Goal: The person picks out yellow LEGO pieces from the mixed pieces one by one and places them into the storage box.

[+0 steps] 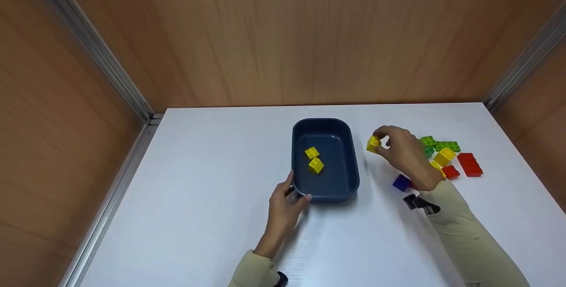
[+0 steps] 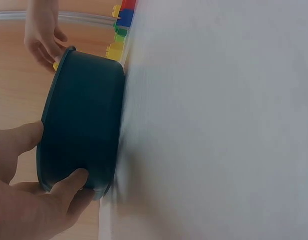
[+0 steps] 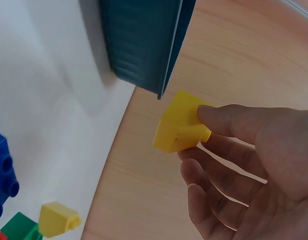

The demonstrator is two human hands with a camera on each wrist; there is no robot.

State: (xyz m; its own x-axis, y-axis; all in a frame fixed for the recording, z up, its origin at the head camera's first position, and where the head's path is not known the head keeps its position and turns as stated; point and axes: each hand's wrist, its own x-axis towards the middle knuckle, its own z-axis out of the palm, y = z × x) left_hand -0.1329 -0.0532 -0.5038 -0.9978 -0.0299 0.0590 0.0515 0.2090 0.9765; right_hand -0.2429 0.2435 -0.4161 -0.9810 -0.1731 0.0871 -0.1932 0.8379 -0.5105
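Between the thumb and fingertips of my right hand [image 1: 404, 152] is a yellow toy building brick [image 3: 181, 122], pinched just right of a dark blue rectangular tub [image 1: 326, 193]. In the right wrist view the brick shows close below the tub's rim. My left hand [image 1: 283, 205] grips the tub's near left corner, thumb and fingers spread around its outside wall [image 2: 83, 115]. Two yellow bricks lie inside the tub, one [image 1: 312, 152] behind the other [image 1: 316, 165].
Right of the tub lies a loose group of bricks: green [image 1: 447, 146], yellow [image 1: 444, 157], red [image 1: 470, 164] and blue [image 1: 401, 182]. My right forearm partly covers it. Wooden panels [image 1: 309, 35] stand behind and beside the white table [image 1: 190, 198].
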